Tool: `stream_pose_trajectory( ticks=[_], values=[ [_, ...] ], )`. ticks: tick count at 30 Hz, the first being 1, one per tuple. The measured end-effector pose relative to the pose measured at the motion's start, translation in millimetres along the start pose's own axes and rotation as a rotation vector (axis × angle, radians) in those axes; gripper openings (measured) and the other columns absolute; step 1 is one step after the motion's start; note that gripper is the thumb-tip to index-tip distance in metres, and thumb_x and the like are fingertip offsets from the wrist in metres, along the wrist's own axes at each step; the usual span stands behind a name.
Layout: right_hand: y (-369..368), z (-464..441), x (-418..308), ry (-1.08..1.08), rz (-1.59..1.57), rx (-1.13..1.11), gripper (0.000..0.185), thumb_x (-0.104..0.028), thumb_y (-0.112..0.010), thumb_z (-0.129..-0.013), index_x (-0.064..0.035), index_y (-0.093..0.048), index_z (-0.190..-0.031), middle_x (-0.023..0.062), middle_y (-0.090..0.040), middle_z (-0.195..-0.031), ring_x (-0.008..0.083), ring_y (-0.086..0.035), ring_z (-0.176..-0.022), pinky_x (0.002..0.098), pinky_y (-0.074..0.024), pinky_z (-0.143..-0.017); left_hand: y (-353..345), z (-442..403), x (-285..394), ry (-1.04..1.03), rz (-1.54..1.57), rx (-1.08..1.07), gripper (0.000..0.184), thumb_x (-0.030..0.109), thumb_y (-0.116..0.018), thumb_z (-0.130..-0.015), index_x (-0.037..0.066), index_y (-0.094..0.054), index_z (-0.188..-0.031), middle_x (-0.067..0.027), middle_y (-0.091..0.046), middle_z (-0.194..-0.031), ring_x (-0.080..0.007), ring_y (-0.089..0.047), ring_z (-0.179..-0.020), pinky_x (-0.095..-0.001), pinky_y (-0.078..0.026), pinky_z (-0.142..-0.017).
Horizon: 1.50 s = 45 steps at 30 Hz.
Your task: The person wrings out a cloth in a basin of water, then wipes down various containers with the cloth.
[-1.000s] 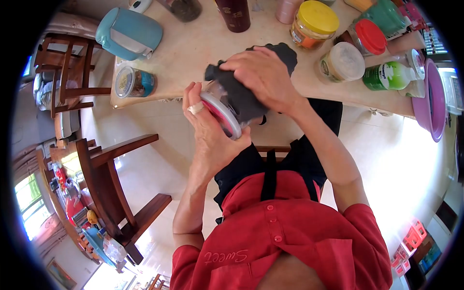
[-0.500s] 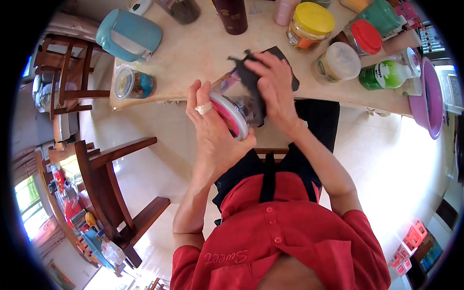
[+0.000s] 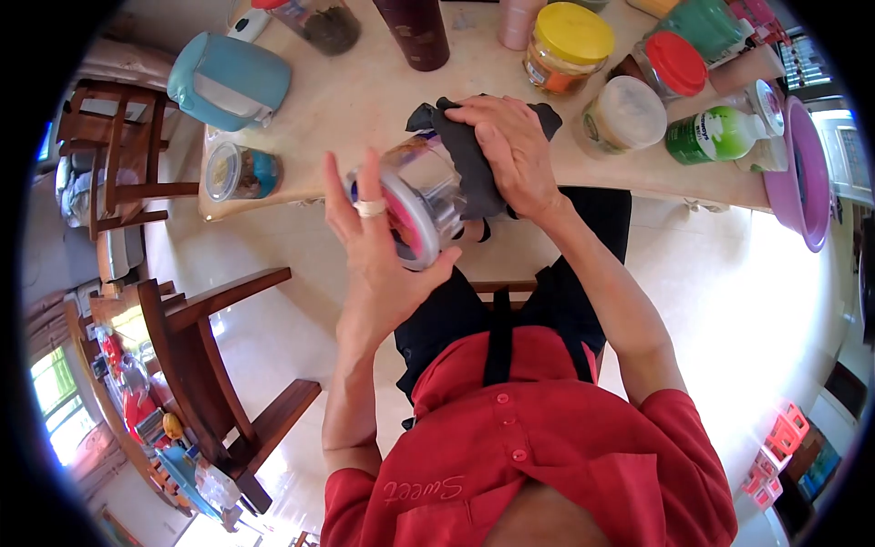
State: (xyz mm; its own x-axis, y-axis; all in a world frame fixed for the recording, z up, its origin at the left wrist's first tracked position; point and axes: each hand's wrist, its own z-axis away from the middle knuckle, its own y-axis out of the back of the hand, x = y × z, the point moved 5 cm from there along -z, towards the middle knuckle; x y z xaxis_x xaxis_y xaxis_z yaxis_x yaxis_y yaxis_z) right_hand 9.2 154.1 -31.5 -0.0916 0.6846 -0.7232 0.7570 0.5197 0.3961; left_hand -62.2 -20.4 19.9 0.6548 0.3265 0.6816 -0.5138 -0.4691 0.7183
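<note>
A clear plastic jar (image 3: 428,169) lies tilted in the air at the table's near edge, its pink lid with a pale rim (image 3: 427,228) facing left. My left hand (image 3: 378,260) holds it at the lid end, thumb below and fingers above, with a pale band on one finger. Pressed over the jar's other end is a dark grey cloth (image 3: 474,159). My right hand (image 3: 510,150) grips that cloth, fingers bent over its top. The jar's far end is hidden under the cloth.
On the table (image 3: 365,100) stand a blue kettle (image 3: 232,82), a small jar (image 3: 241,171), a maroon cup (image 3: 415,32), a yellow-lidded jar (image 3: 570,46), a white-lidded tub (image 3: 626,114) and a green bottle (image 3: 715,135). A purple basin (image 3: 802,178) is at right. Wooden chair (image 3: 210,365) at left.
The jar and my left hand have shifted left, and more of the jar's clear side shows. My right hand now lies flatter over the cloth. The view has shifted slightly.
</note>
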Motion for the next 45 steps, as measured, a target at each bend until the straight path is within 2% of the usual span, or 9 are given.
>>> stream_pose_trajectory(
  ticks=[4,7,13,18,28,35,37,40,45],
  values=[
    [-5,9,0,0.065,0.047,0.024,0.025,-0.022,-0.049,-0.093,-0.0114,-0.068,-0.106,0.0056,-0.065,-0.109,0.0234,-0.058,-0.106,0.0424,-0.0322,-0.101,-4,5,-26,0.145,0.359,0.036,0.137,0.046,-0.089,-0.063,0.004,0.004,-0.153,-0.0275,-0.007,-0.153,-0.0358,-0.025,-0.137,-0.0437,-0.039,-0.103],
    [-6,18,-2,0.048,0.13,0.069,0.024,-0.021,-0.052,-0.091,-0.0132,-0.067,-0.109,0.0063,-0.063,-0.114,0.0254,-0.057,-0.109,0.0458,-0.0296,-0.102,-10,4,-33,0.374,0.684,0.029,0.128,0.034,-0.087,-0.071,-0.004,0.006,-0.15,-0.0232,-0.025,-0.14,-0.0323,-0.044,-0.126,-0.04,-0.044,-0.1],
    [-7,27,-8,0.025,0.338,0.119,0.027,-0.022,-0.054,-0.091,-0.0152,-0.065,-0.115,0.0086,-0.058,-0.123,0.0284,-0.051,-0.118,0.0505,-0.0246,-0.106,-8,5,-31,0.32,0.633,0.13,0.115,0.024,-0.087,-0.071,0.001,-0.006,-0.149,-0.018,-0.028,-0.136,-0.0295,-0.05,-0.119,-0.038,-0.048,-0.096],
    [-17,18,-22,-0.04,0.098,0.106,0.028,-0.02,-0.055,-0.091,-0.0109,-0.063,-0.116,0.0113,-0.057,-0.123,0.0295,-0.05,-0.119,0.0491,-0.0241,-0.108,-6,-2,-25,0.21,0.507,0.171,0.113,0.017,-0.087,-0.063,0.003,-0.013,-0.148,-0.0198,-0.031,-0.134,-0.0325,-0.043,-0.122,-0.0425,-0.039,-0.103],
    [-39,-15,-66,0.198,-0.127,-0.144,0.028,-0.024,-0.05,-0.095,-0.0081,-0.065,-0.112,0.0125,-0.063,-0.117,0.0289,-0.059,-0.109,0.0436,-0.0399,-0.098,-5,3,-39,0.071,0.337,0.21,0.115,0.018,-0.088,-0.061,0.003,-0.013,-0.148,-0.0215,-0.029,-0.135,-0.0351,-0.036,-0.124,-0.0449,-0.036,-0.102],
    [-36,-28,0,0.085,0.077,-0.231,0.03,-0.032,-0.047,-0.093,-0.0117,-0.069,-0.095,0.0051,-0.07,-0.098,0.0238,-0.063,-0.097,0.0406,-0.0429,-0.089,-13,13,-45,0.156,0.46,0.171,0.119,0.016,-0.088,-0.067,0.011,-0.002,-0.15,-0.016,-0.036,-0.132,-0.0271,-0.047,-0.121,-0.0407,-0.045,-0.098],
    [-32,-31,18,0.054,0.162,-0.275,0.036,-0.033,-0.041,-0.095,-0.0106,-0.069,-0.092,0.0058,-0.07,-0.098,0.0255,-0.063,-0.098,0.041,-0.0448,-0.086,-12,14,-42,0.245,0.585,0.202,0.118,0.014,-0.088,-0.063,0.005,-0.008,-0.15,-0.0195,-0.017,-0.143,-0.0336,-0.031,-0.131,-0.0463,-0.04,-0.102],
    [-20,-24,35,-0.206,0.015,-0.214,0.038,-0.031,-0.04,-0.096,-0.0088,-0.07,-0.095,0.0083,-0.07,-0.099,0.0275,-0.063,-0.097,0.0411,-0.0466,-0.083,-9,9,-42,0.182,0.437,0.206,0.117,0.015,-0.087,-0.062,0.003,-0.009,-0.149,-0.0203,-0.018,-0.143,-0.0349,-0.029,-0.132,-0.0474,-0.037,-0.105],
    [-11,-1,25,-0.184,0.064,-0.016,0.036,-0.029,-0.04,-0.098,-0.0083,-0.068,-0.108,0.0087,-0.065,-0.112,0.0268,-0.055,-0.115,0.0468,-0.0291,-0.105,-6,-1,-24,0.112,0.252,0.193,0.113,0.014,-0.085,-0.059,0.001,-0.013,-0.146,-0.0236,-0.023,-0.141,-0.0401,-0.027,-0.131,-0.0484,-0.033,-0.105]
  ],
)
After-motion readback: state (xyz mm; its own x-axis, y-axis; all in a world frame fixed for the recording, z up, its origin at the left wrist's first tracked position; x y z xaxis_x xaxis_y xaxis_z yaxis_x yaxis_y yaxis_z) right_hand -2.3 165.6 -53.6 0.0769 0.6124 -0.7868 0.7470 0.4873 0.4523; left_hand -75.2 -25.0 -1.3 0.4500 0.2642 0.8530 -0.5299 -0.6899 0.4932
